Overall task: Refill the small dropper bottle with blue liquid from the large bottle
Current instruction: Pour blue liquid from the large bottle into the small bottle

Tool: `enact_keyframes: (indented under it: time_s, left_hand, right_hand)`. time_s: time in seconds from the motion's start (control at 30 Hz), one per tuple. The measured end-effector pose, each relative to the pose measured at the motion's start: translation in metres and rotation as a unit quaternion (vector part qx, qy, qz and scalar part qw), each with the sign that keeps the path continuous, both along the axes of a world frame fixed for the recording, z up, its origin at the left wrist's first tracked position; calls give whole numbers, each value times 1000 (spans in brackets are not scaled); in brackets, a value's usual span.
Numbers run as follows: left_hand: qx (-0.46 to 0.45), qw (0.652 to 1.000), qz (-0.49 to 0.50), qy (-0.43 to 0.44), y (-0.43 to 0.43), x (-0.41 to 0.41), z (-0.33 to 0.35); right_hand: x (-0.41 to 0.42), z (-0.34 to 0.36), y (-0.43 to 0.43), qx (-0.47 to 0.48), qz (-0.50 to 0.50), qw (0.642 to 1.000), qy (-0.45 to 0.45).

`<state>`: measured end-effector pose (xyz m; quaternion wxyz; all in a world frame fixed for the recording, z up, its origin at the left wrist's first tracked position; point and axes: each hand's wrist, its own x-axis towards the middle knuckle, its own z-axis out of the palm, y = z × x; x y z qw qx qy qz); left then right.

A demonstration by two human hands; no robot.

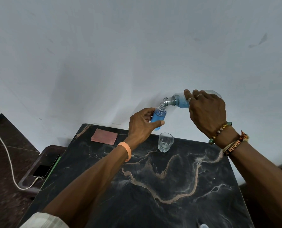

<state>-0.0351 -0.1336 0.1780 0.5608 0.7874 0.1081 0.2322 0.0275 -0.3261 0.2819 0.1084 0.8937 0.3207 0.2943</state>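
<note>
Two bottles meet mouth to mouth above the far edge of my marble table.

I grip the small dropper bottle in my left hand, fingers wrapped around it, tilted and mostly blue. My right hand clasps the large bottle, tipped nearly flat, its neck touching the small one's opening. Below them stands a glass of clear liquid; a pink cloth lies far left.

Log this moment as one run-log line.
phase: pouring | left hand: holds small dropper bottle | right hand: tips large bottle, mouths nearly touching | glass: on table
</note>
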Motion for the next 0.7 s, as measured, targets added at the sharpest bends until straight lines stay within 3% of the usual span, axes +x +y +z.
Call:
enact_keyframes:
  time_s: [0.7]
  left_hand:
    - [2, 1000, 1, 0, 1, 0, -3]
  right_hand:
    - [-2, 1, 1, -5, -8, 1000, 10]
